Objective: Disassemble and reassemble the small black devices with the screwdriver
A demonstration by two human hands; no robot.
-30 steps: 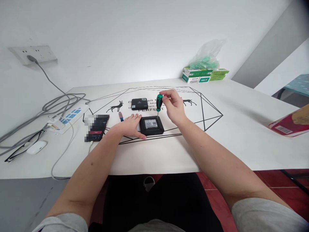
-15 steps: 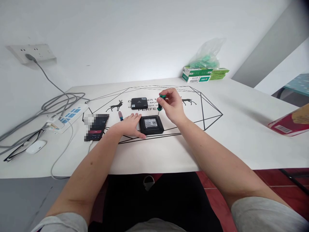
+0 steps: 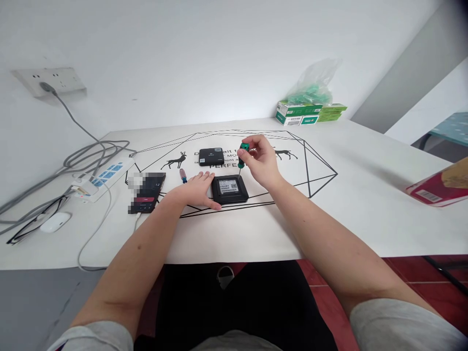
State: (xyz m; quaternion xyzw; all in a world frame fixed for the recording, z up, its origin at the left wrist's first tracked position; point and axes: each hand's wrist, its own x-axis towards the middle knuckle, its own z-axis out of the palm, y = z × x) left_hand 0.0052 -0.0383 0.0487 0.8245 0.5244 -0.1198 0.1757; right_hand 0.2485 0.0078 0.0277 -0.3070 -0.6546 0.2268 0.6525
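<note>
My right hand point(image 3: 262, 161) grips the handle of a green and black screwdriver point(image 3: 243, 155) between thumb and fingers. The shaft points down, its tip at the upper right part of a black square device case point(image 3: 229, 196) with a white label, lying flat. My left hand point(image 3: 197, 190) rests flat with fingers spread, its thumb and index finger beside the case's left edge. Just behind the left hand lies a small screwdriver point(image 3: 183, 175) with a pinkish clear handle. Farther back sits a black square cover or second case point(image 3: 211, 156) with small stickers.
At the left are a phone point(image 3: 146, 192), a power strip point(image 3: 106, 178) with grey cables, glasses point(image 3: 34, 222) and a white earbud case point(image 3: 55, 222). Green and white boxes point(image 3: 300, 113) under a plastic bag stand at the back right. A red package point(image 3: 435, 187) stands at the right.
The screwdriver's handle has turned or tilted very slightly in my right hand. My left hand and the case stay in place.
</note>
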